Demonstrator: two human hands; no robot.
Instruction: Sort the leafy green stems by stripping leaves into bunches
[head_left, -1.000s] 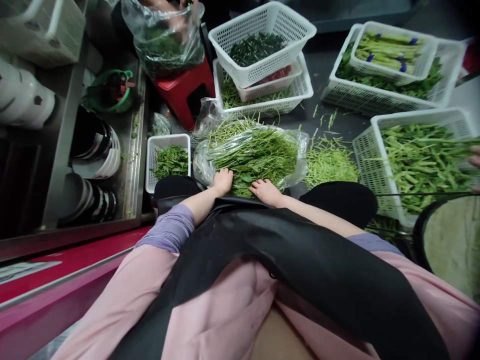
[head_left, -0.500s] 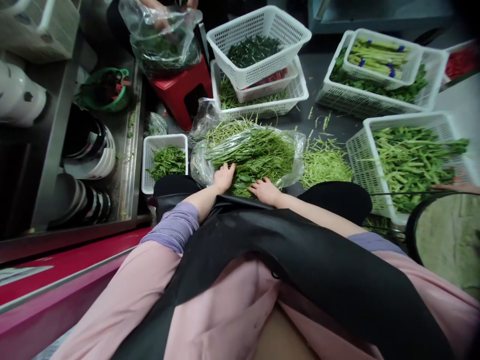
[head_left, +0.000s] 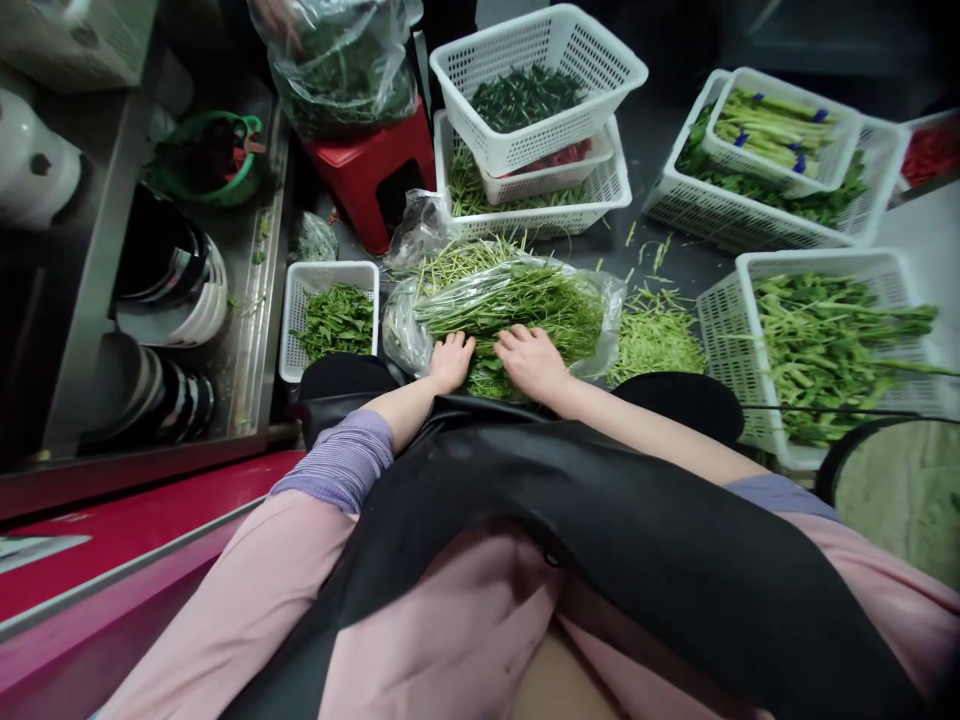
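A heap of thin green stems and leaves (head_left: pixel 555 310) lies in an opened clear plastic bag (head_left: pixel 611 298) in front of my knees. My left hand (head_left: pixel 451 361) rests on the near left edge of the heap, fingers apart. On the near middle of the greens lies my right hand (head_left: pixel 531 364), its fingers spread over the stems. Neither hand is closed around anything that I can make out. A small white basket (head_left: pixel 291 325) with leafy greens (head_left: pixel 337 320) stands left of the bag. To the right is a pile of pale green pieces (head_left: pixel 654 338).
Stacked white baskets (head_left: pixel 525 150) stand beyond the bag, beside a red stool (head_left: pixel 375 165) bearing a filled plastic bag (head_left: pixel 345 80). More vegetable baskets (head_left: pixel 750 360) are at the right. A metal shelf (head_left: pixel 255 330) with stacked containers runs along the left.
My right hand has moved up and forward onto the stems. My left hand stays nearly in place. The person's hands at the far bag have mostly left view as the camera shifted.
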